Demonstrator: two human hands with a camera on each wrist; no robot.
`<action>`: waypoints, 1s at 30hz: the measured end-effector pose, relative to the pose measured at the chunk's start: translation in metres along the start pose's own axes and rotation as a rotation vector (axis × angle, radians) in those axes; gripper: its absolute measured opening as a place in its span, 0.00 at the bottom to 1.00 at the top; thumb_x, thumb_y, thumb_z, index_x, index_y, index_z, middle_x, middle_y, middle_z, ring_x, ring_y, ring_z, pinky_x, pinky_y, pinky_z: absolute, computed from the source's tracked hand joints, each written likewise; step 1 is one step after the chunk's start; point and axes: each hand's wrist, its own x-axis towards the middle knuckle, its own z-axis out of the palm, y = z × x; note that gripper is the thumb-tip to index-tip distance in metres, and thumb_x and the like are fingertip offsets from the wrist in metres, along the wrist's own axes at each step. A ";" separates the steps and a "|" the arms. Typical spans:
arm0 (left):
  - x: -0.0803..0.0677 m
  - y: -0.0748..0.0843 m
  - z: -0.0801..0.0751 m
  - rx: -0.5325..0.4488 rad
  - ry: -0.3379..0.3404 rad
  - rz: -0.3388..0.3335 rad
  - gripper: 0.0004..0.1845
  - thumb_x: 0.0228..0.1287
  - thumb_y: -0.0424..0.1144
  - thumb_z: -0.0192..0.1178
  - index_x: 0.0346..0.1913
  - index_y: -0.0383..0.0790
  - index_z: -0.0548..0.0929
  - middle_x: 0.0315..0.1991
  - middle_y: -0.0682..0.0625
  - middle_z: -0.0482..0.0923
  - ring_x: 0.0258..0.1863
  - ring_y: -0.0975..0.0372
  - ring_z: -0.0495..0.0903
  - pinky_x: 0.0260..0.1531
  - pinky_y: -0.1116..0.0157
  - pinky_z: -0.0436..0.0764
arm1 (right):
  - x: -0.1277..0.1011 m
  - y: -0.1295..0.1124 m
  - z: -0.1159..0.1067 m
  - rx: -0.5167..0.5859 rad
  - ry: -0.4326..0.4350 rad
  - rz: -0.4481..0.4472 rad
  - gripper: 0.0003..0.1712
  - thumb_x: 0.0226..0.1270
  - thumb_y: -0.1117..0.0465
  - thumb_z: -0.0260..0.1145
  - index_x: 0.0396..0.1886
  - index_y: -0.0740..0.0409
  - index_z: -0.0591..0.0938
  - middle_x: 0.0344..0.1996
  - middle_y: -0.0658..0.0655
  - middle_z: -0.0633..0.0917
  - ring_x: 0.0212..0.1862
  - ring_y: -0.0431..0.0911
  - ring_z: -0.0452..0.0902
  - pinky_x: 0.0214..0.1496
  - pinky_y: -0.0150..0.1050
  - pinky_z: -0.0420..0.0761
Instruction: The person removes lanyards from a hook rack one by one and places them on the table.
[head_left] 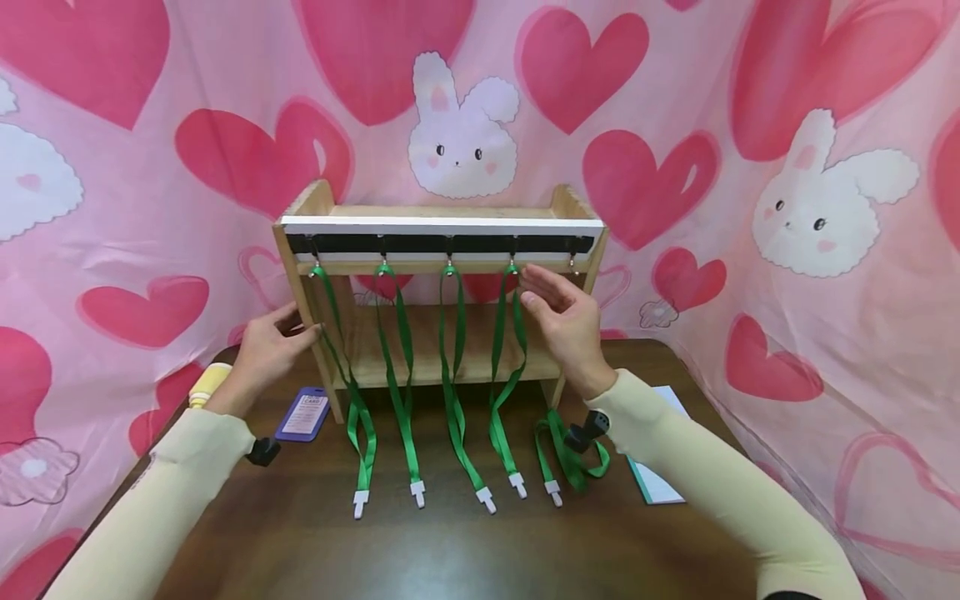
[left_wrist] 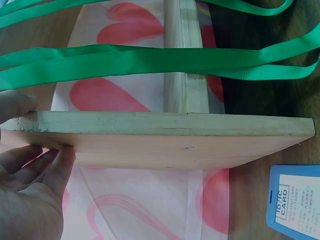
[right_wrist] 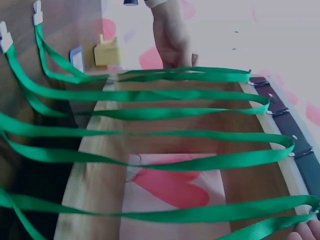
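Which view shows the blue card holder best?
The head view: the card holder lies whole on the table by the rack's left foot. The left wrist view cuts it off at the corner; the right wrist view shows only a distant sliver.

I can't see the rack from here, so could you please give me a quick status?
Left hand holds wooden rack's side panel. Right hand open by fourth green lanyard. Fifth hook bare; fifth lanyard on table.

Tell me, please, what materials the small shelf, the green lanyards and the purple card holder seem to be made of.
The shelf: pale unpainted wood, grain visible in the left wrist view. The green lanyards: flat woven ribbon, probably polyester or nylon, with a slight sheen; their end clips look like white plastic. The purple card holder: likely smooth plastic, not certain.
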 end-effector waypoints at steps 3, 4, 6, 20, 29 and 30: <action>-0.002 -0.002 0.000 -0.002 -0.001 -0.015 0.34 0.72 0.49 0.61 0.75 0.39 0.68 0.68 0.32 0.74 0.62 0.39 0.79 0.51 0.65 0.83 | 0.000 0.004 0.009 0.047 0.017 0.032 0.23 0.67 0.70 0.69 0.62 0.65 0.81 0.59 0.66 0.85 0.57 0.43 0.86 0.57 0.29 0.84; -0.002 -0.002 0.000 -0.006 -0.001 -0.017 0.34 0.72 0.49 0.61 0.75 0.39 0.68 0.68 0.32 0.74 0.62 0.39 0.79 0.51 0.64 0.83 | 0.000 0.004 0.012 0.072 0.024 0.040 0.23 0.67 0.70 0.68 0.62 0.66 0.81 0.58 0.67 0.85 0.56 0.42 0.86 0.57 0.29 0.84; -0.002 -0.001 0.000 -0.013 0.001 -0.015 0.35 0.71 0.50 0.61 0.75 0.39 0.68 0.68 0.32 0.74 0.62 0.39 0.79 0.51 0.66 0.83 | 0.000 0.005 0.016 0.106 0.044 0.065 0.22 0.67 0.70 0.68 0.61 0.67 0.81 0.57 0.68 0.85 0.52 0.39 0.87 0.56 0.30 0.85; 0.001 -0.002 0.003 -0.019 0.006 -0.021 0.35 0.71 0.49 0.62 0.75 0.39 0.68 0.67 0.33 0.75 0.63 0.41 0.79 0.51 0.69 0.83 | 0.005 0.003 0.035 0.299 0.156 0.293 0.20 0.66 0.70 0.69 0.57 0.72 0.82 0.32 0.43 0.90 0.36 0.35 0.89 0.52 0.38 0.88; 0.001 -0.002 0.003 -0.015 0.005 -0.006 0.34 0.71 0.49 0.61 0.75 0.39 0.69 0.67 0.33 0.75 0.62 0.40 0.79 0.52 0.67 0.83 | 0.011 0.002 0.042 0.387 0.132 0.288 0.14 0.67 0.70 0.68 0.48 0.76 0.82 0.29 0.46 0.91 0.34 0.39 0.89 0.43 0.33 0.89; 0.000 -0.002 0.003 -0.015 0.003 -0.006 0.34 0.71 0.49 0.61 0.75 0.39 0.69 0.68 0.33 0.75 0.62 0.40 0.79 0.53 0.64 0.83 | 0.012 0.002 0.043 0.401 0.130 0.288 0.13 0.67 0.69 0.68 0.47 0.75 0.82 0.29 0.47 0.91 0.33 0.41 0.89 0.43 0.33 0.89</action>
